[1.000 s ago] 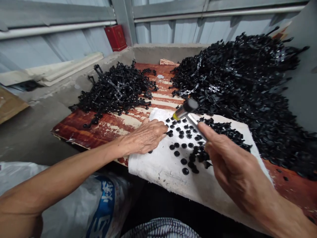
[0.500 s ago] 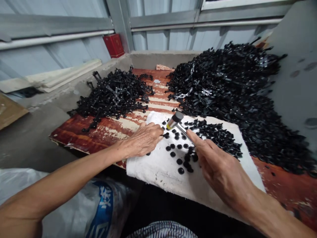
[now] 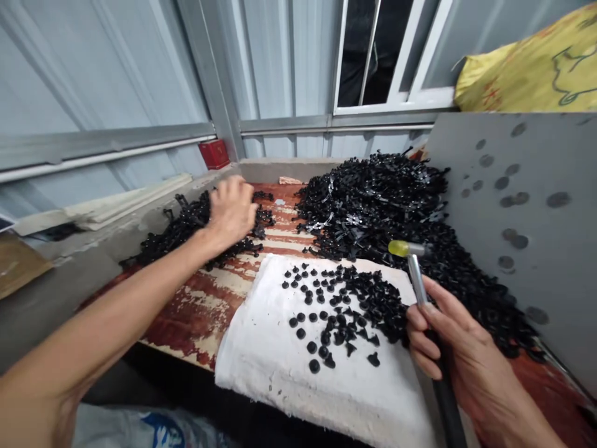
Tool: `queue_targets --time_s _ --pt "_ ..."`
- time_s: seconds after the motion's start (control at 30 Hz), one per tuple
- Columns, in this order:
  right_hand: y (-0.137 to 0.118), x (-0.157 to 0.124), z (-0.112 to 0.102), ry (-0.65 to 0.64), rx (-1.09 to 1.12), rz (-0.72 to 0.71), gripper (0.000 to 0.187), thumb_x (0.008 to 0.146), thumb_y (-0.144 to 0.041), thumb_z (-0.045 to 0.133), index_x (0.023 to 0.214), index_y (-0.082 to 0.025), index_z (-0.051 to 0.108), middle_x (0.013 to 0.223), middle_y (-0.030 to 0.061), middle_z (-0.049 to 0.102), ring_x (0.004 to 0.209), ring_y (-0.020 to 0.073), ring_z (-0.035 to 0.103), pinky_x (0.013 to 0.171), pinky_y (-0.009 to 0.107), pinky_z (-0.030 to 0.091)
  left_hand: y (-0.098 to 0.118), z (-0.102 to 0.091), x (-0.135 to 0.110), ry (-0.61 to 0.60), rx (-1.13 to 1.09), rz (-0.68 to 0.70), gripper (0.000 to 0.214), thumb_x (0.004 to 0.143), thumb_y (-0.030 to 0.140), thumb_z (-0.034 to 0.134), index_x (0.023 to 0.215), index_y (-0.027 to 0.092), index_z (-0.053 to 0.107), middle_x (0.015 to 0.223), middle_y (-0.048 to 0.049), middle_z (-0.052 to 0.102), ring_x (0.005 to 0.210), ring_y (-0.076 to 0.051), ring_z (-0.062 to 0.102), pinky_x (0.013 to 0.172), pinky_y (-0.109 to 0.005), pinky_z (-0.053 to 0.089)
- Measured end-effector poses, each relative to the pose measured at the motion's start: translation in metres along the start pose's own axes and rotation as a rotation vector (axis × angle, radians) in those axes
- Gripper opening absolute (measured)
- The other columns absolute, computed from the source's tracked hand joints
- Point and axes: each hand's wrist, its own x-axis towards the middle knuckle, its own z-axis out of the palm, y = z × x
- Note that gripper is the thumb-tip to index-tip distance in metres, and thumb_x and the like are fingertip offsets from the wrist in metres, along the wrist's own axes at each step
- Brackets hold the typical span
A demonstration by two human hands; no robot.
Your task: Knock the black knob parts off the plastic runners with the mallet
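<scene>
My left hand reaches out over the small heap of black plastic frames at the back left of the board. Its fingers are curled down onto the heap, and what they grip is hidden. My right hand is closed round the black handle of a small hammer with a metal shaft and a yellow-faced head, held upright at the right edge of the white cloth pad. Several small round black pieces lie scattered and heaped on the pad.
A big heap of black plastic strips fills the back right of the worn red board. A grey panel stands at the right, with a yellow sack above. A red box sits by the metal wall. A white sack lies below.
My left hand left the pad and reached back to the small heap. My right hand drew the hammer off the pieces to the pad's right edge. The camera tilted up.
</scene>
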Motion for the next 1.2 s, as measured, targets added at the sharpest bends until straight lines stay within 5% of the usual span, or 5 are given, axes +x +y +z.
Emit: queue_targets --time_s 0.17,0.47,0.67,0.87,1.2 --pt "0.012 -0.003 -0.011 0.005 0.157 0.100 0.067 0.058 -0.035 0.086 0.118 -0.029 0.056 0.063 -0.0078 0.047 0.041 0.0038 0.034 0.028 0.012 0.030 0.089 0.050 0.008 -0.534 -0.449 0.474 0.028 0.081 0.011 0.046 0.100 0.020 0.064 0.097 -0.0076 0.058 0.095 -0.024 0.052 0.080 -0.034 0.039" --pt "0.007 -0.014 -0.009 -0.029 0.194 0.113 0.062 0.070 -0.031 0.080 0.126 -0.030 0.053 0.065 -0.0075 0.048 0.042 0.0028 0.034 0.031 0.010 0.033 0.112 0.096 0.029 -0.595 -0.822 0.320 0.012 0.070 0.007 0.059 0.068 0.019 0.061 0.064 0.0017 0.052 0.067 -0.015 0.050 0.065 -0.025 0.037" --pt "0.011 -0.008 -0.018 -0.059 0.187 0.140 0.047 0.067 -0.031 0.082 0.109 -0.024 0.061 0.060 -0.0095 0.039 0.041 0.0019 0.028 0.030 0.010 0.029 0.096 0.069 0.019 -0.577 -1.148 -0.041 0.011 0.088 0.024 0.046 0.079 0.018 0.050 0.070 0.0012 0.051 0.057 -0.011 0.050 0.056 -0.026 0.046" --pt "0.011 -0.008 0.003 -0.089 0.088 0.190 0.042 0.059 -0.037 0.086 0.081 -0.021 0.054 0.058 -0.0101 0.041 0.038 0.0010 0.028 0.027 0.011 0.029 0.105 0.015 -0.050 -0.790 -1.783 -0.478 0.018 0.075 0.023 0.069 0.086 0.017 0.055 0.074 0.0013 0.053 0.055 -0.008 0.051 0.042 -0.020 0.045" --pt "0.023 -0.012 0.057 -0.288 -0.248 0.122 0.037 0.069 -0.047 0.077 0.077 -0.020 0.053 0.047 -0.0109 0.040 0.038 0.0046 0.032 0.028 0.013 0.031 0.110 -0.015 -0.117 -0.947 -1.899 -0.626 0.030 0.065 0.028 0.078 0.075 0.016 0.053 0.066 0.0020 0.055 0.050 -0.006 0.049 0.037 -0.016 0.038"
